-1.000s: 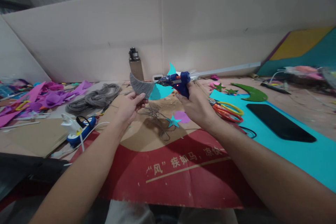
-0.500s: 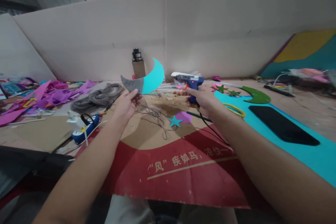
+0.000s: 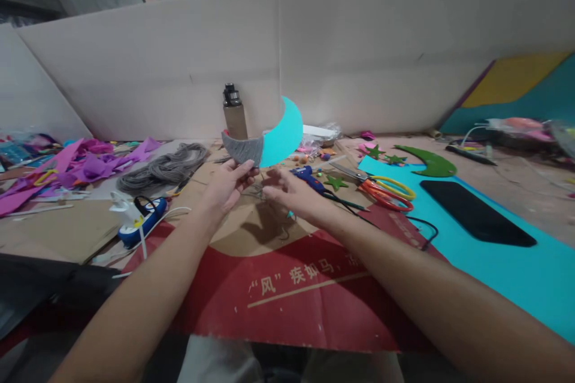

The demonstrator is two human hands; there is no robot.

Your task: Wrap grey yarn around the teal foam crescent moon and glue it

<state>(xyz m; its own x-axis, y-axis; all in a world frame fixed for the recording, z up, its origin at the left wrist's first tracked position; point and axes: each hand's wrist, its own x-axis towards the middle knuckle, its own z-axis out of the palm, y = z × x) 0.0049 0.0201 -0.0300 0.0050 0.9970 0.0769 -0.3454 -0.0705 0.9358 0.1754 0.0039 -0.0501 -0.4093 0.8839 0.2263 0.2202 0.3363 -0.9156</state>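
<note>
A cyan crescent (image 3: 287, 134), its left half wrapped in grey yarn (image 3: 242, 148), is tilted above the cardboard. My left hand (image 3: 231, 185) pinches its lower edge at the wrapped part. Close by on the right, my right hand (image 3: 296, 194) has its fingers stretched toward the crescent, thumb apart, near the loose yarn below. I see nothing held in it. The blue glue gun (image 3: 308, 176) lies just behind my right hand, its cord running right. Most of a cyan star on the cardboard is hidden under the right hand.
Orange-handled scissors (image 3: 386, 196) and a green star (image 3: 335, 182) lie right of the glue gun. Farther right are a green crescent (image 3: 433, 163) and a black phone (image 3: 476, 212) on cyan sheet. Grey yarn hank (image 3: 164, 167), blue power strip (image 3: 141, 224) and purple scraps (image 3: 103, 161) sit left.
My right hand has let go of the glue gun, now lying on the table, and moved left toward the crescent. The left hand has shifted slightly right with the crescent.
</note>
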